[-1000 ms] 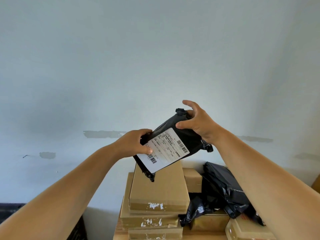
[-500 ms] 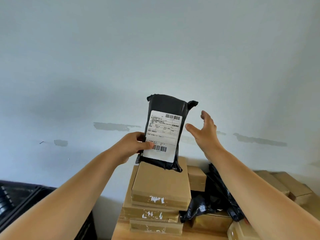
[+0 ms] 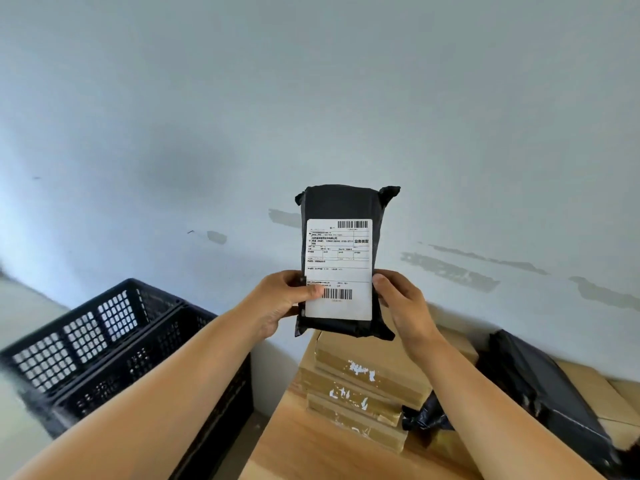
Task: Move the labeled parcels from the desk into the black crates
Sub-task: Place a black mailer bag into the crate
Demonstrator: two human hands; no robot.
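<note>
- Parcel (image 3: 341, 261) in black plastic wrap is being held upright in the air, in front of a pale wall (image 3: 311, 98), with its white shipping label (image 3: 338, 270) turned toward the camera.
- Its lower left edge is being gripped by the left hand (image 3: 280, 303), thumb pressed across the label beside a barcode.
- Its lower right edge is being gripped by the right hand (image 3: 403, 306), thumb resting at the label's edge.
- A stack of brown cardboard boxes (image 3: 363, 386) is being shown directly below the parcel, on a wooden desk (image 3: 311, 448).
- More black-wrapped parcels (image 3: 540, 386) are being shown lying on boxes at the right.
- Two black lattice crates (image 3: 114, 348) are being shown to the left of the desk, side by side.
</note>
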